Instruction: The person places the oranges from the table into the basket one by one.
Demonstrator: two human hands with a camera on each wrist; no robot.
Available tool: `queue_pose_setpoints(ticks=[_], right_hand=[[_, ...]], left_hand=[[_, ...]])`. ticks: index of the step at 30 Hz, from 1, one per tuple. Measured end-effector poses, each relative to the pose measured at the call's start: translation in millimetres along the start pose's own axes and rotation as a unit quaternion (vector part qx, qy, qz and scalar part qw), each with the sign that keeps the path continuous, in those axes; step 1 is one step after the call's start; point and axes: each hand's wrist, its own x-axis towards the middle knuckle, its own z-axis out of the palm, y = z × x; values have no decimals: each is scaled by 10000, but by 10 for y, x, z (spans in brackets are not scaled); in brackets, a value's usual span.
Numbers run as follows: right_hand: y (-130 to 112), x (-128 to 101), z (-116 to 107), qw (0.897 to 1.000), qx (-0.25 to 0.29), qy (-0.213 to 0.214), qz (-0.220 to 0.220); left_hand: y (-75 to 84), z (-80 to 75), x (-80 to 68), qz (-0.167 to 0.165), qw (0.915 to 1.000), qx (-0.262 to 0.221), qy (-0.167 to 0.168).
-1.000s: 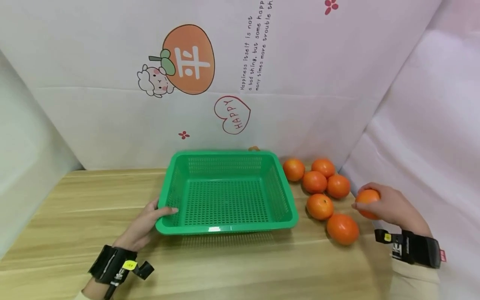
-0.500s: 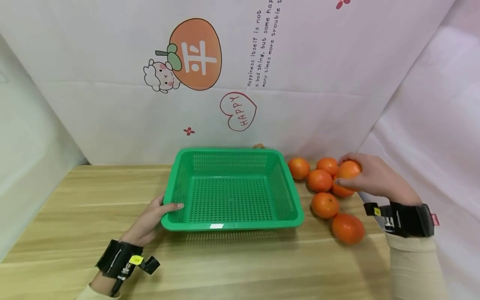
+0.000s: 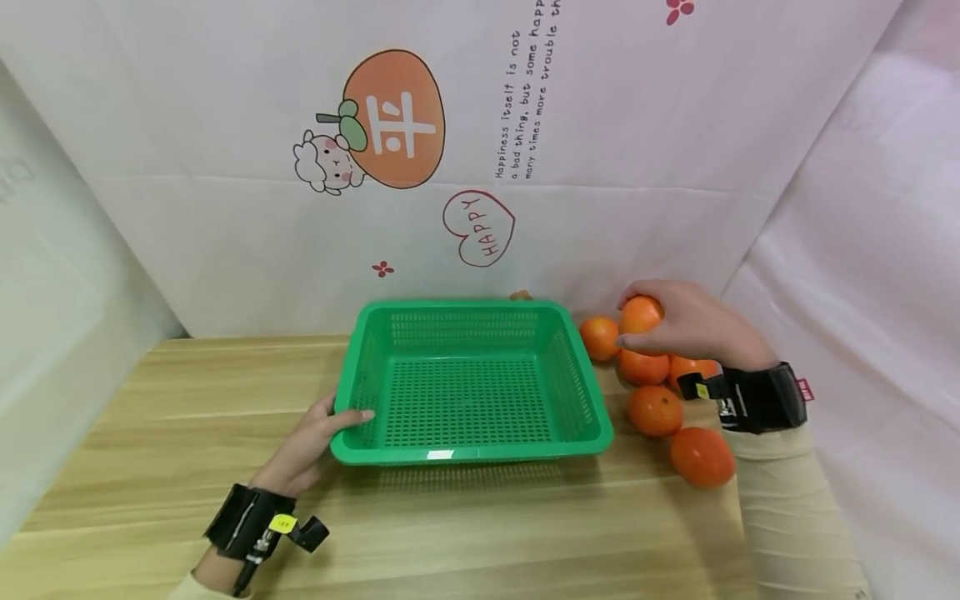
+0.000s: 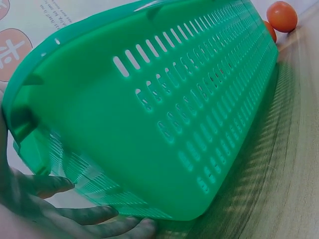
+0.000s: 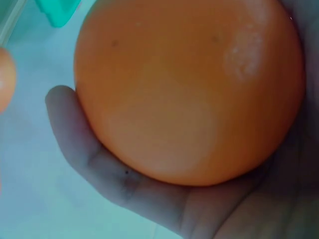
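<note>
My left hand (image 3: 311, 446) grips the left rim of a green plastic basket (image 3: 472, 454) in the head view. Its thumb lies over the rim inside, while in the left wrist view its fingers (image 4: 89, 214) lie against the outer wall. At the back right my right hand (image 3: 686, 321) holds an orange-red tomato (image 3: 642, 315), its thumb and fingers curled round the sides. That tomato (image 5: 189, 94) fills most of the right wrist view. Just beneath the hand lie other tomatoes, one (image 3: 643, 368) partly covered; whatever is directly behind the hand is hidden.
The basket's slotted floor (image 3: 465, 400) shows bare. Beside its right wall are a tomato (image 3: 599, 337) at the back, another (image 3: 655, 411) in the middle and a larger one (image 3: 702, 458) nearer me. A white printed cloth (image 3: 600, 233) rises behind the wooden table (image 3: 450, 533).
My right hand has carried the tomato from the right side leftward and back, over the other tomatoes. My left hand keeps its grip on the basket. The head view has shifted slightly.
</note>
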Motion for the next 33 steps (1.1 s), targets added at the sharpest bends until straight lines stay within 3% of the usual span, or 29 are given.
queue_pose_setpoints(ticks=[3,6,9,16,20,33], right_hand=[[-41,64,23,9997,-201,-68,-105],[-79,148,33,9956,-896,-25,-260],[-130,225,67,9929,-1137,-2,-341],[-253,384,206,9972,-641,-8,-390],[-331,506,272,9963,-711,-188,-442],[-558,837,625,9921,-390,-541,-1064]], left_hand=[[-25,20,12,-22,10000,15,22],[-43,26,19,-36,10000,24,7],[-49,17,20,-7,10000,46,13],[-31,-6,8,-3,10000,8,-6],[-29,-3,10,-14,10000,-7,12],[-39,-7,30,3,10000,-77,3]])
